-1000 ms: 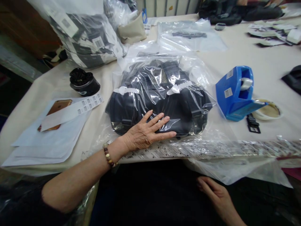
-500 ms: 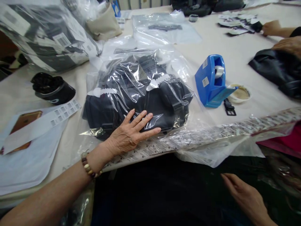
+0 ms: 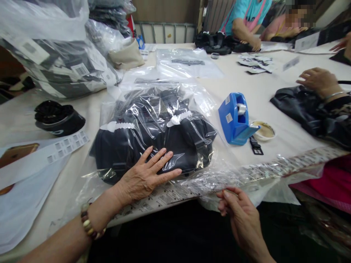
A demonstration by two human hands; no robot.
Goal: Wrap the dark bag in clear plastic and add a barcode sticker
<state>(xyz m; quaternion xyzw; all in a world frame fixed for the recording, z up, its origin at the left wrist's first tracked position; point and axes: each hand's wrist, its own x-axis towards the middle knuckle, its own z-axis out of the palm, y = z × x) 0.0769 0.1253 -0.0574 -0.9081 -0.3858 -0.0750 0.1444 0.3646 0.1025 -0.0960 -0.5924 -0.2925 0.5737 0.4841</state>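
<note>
Your left hand [image 3: 146, 177] rests, fingers spread wide, on the clear plastic bag [image 3: 175, 98] holding a dark fabric bundle [image 3: 117, 157] on the table [image 3: 274, 84]. Your right hand [image 3: 241, 215] pinches the bag's near edge between narrowly closed fingers.

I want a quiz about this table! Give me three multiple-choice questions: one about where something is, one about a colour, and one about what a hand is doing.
1. Where is the left hand?
A) Up in the air
B) On the clear plastic bag
C) Behind the person's back

2. What colour is the tape dispenser?
A) Red
B) Green
C) Blue

3. What is the right hand doing?
A) Curled, with its fingers at the edge of the plastic
B) Lying flat on the table
C) Pointing at the ceiling

Answers:
1. B, because the palm and fingers are spread on the bag.
2. C, because its body is bright blue.
3. A, because the fingers bend in at the plastic's edge.
</note>
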